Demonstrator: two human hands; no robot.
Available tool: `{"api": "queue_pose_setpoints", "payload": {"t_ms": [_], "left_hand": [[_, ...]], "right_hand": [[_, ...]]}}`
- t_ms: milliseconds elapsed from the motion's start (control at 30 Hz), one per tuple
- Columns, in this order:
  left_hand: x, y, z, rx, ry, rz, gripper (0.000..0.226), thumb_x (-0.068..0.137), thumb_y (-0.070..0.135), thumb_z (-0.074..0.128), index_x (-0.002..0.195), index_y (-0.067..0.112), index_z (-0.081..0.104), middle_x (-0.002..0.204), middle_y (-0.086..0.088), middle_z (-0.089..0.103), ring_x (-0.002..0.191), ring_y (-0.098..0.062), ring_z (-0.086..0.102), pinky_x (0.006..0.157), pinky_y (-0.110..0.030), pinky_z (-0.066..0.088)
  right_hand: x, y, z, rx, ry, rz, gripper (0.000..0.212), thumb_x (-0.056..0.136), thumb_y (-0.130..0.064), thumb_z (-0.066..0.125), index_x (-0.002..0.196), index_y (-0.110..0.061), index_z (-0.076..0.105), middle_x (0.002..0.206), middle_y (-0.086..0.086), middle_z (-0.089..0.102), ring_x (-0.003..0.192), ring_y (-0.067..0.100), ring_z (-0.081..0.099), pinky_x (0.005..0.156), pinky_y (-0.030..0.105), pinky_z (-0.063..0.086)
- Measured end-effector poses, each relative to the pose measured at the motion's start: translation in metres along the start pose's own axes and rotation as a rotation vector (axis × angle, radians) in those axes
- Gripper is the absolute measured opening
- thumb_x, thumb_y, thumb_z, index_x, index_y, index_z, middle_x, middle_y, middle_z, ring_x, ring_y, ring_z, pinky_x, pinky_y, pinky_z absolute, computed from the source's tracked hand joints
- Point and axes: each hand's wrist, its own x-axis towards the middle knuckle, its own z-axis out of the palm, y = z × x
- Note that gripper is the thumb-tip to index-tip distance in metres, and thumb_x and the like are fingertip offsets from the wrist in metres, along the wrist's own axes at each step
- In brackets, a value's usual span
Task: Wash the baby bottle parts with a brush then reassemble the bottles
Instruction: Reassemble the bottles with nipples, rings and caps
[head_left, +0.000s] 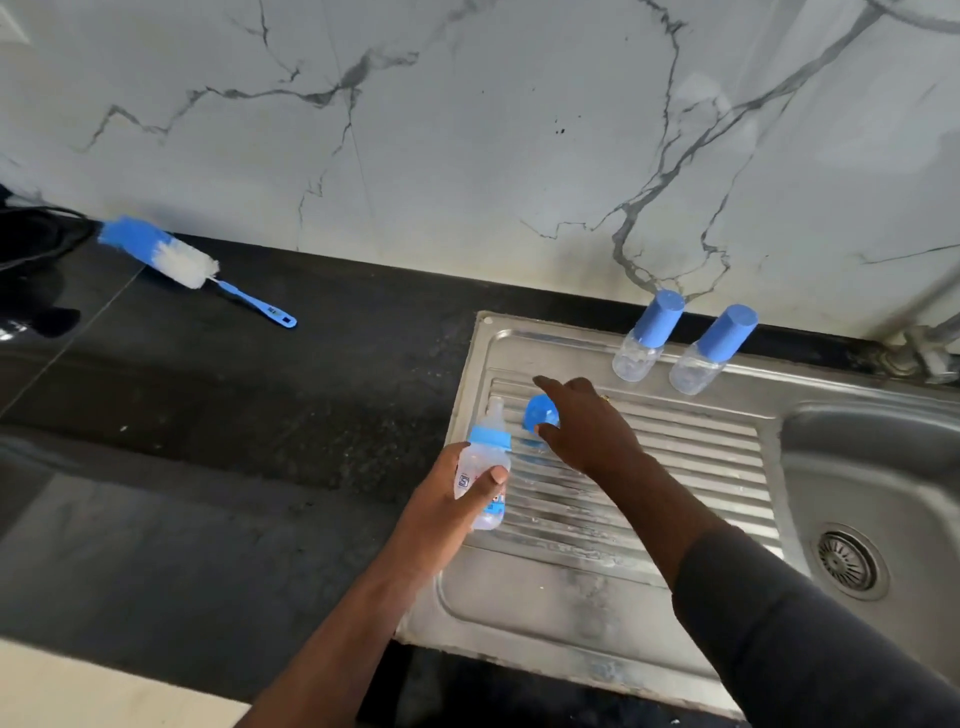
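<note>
1. Two clear plastic bottles with blue caps (644, 338) (709, 351) stand upright at the back of the steel drainboard (675, 457).
2. The left grip (449, 496) curls round a clear uncapped bottle with blue collar (485, 465), over the drainboard's left edge.
3. The right grip (587, 426), fingers spread, touches a loose blue cap (540, 410); whether it holds it, I cannot tell.
4. A blue-and-white bottle brush (179, 258) lies on the black bench (208, 415).
</note>
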Motion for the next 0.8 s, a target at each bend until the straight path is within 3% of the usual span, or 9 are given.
{"api": "queue_pose_setpoints", "payload": {"t_ms": [100,167,233,300,367,433,533,667,800], "left_hand": [[-0.001,0.001,-0.003,-0.014,0.016,-0.012,0.055,0.077,0.064,0.074,0.116,0.027,0.061,0.102,0.000,0.070,0.092,-0.012,0.069,0.076,-0.025,0.055],[0.002,0.000,-0.005,-0.002,0.021,-0.017,0.062,0.068,0.063,0.074,0.116,0.026,0.062,0.101,0.002,0.072,0.092,-0.014,0.070,0.078,-0.027,0.056],[0.004,0.000,-0.007,-0.001,0.001,-0.024,0.058,0.072,0.053,0.074,0.121,0.025,0.060,0.102,0.004,0.072,0.095,-0.012,0.070,0.081,-0.024,0.054],[0.007,0.002,-0.005,-0.024,-0.028,-0.011,0.053,0.077,0.041,0.071,0.127,0.027,0.057,0.106,0.004,0.071,0.100,-0.013,0.068,0.087,-0.026,0.054],[0.011,0.005,-0.003,-0.012,-0.029,-0.006,0.056,0.075,0.041,0.068,0.129,0.034,0.054,0.107,0.004,0.069,0.102,-0.017,0.068,0.092,-0.033,0.054],[0.013,0.016,0.006,-0.003,-0.034,0.021,0.052,0.076,0.047,0.071,0.125,0.040,0.053,0.101,0.008,0.068,0.098,-0.016,0.068,0.087,-0.033,0.056],[0.016,0.034,0.017,-0.001,-0.019,0.053,0.041,0.080,0.068,0.067,0.111,0.042,0.058,0.091,0.007,0.070,0.085,-0.018,0.071,0.077,-0.033,0.060],[0.014,0.049,0.031,0.081,-0.162,0.039,0.041,0.076,0.069,0.064,0.102,0.038,0.065,0.088,0.001,0.074,0.082,-0.022,0.073,0.083,-0.048,0.059],[0.009,0.055,0.045,0.194,-0.236,0.076,0.045,0.073,0.073,0.066,0.104,0.041,0.066,0.090,0.005,0.075,0.083,-0.019,0.074,0.087,-0.052,0.059]], "right_hand": [[0.011,0.004,0.013,-0.014,-0.051,-0.014,0.057,0.089,-0.028,0.066,0.143,-0.031,0.045,0.127,0.010,0.053,0.110,0.033,0.060,0.092,0.045,0.052],[0.011,0.008,0.012,0.020,-0.007,-0.007,0.047,0.087,-0.025,0.068,0.131,-0.026,0.052,0.117,0.009,0.058,0.103,0.031,0.061,0.086,0.041,0.051],[0.008,0.011,0.009,0.094,0.061,0.004,0.044,0.085,-0.023,0.072,0.125,-0.022,0.056,0.112,0.007,0.061,0.098,0.028,0.062,0.081,0.036,0.049],[0.000,0.013,-0.006,0.287,0.128,0.029,0.043,0.082,-0.016,0.075,0.122,-0.021,0.061,0.111,0.005,0.063,0.091,0.026,0.065,0.079,0.037,0.054],[-0.012,0.008,-0.023,0.608,0.111,0.051,0.042,0.085,-0.011,0.076,0.123,-0.022,0.063,0.114,0.005,0.063,0.084,0.026,0.069,0.074,0.042,0.062],[-0.033,0.005,-0.044,0.827,0.094,0.055,0.040,0.089,-0.013,0.074,0.125,-0.022,0.061,0.115,0.006,0.063,0.084,0.028,0.071,0.070,0.041,0.063],[-0.061,0.000,-0.067,1.022,0.128,0.055,0.032,0.091,-0.015,0.073,0.120,-0.022,0.062,0.114,0.011,0.064,0.089,0.029,0.073,0.075,0.043,0.063],[-0.092,0.003,-0.081,1.153,0.155,0.017,0.025,0.093,-0.011,0.070,0.117,-0.015,0.066,0.115,0.013,0.064,0.098,0.029,0.072,0.088,0.047,0.060],[-0.115,0.011,-0.092,1.028,0.090,-0.057,0.036,0.090,-0.004,0.070,0.121,-0.023,0.068,0.119,0.007,0.066,0.100,0.026,0.072,0.091,0.046,0.059]]}}
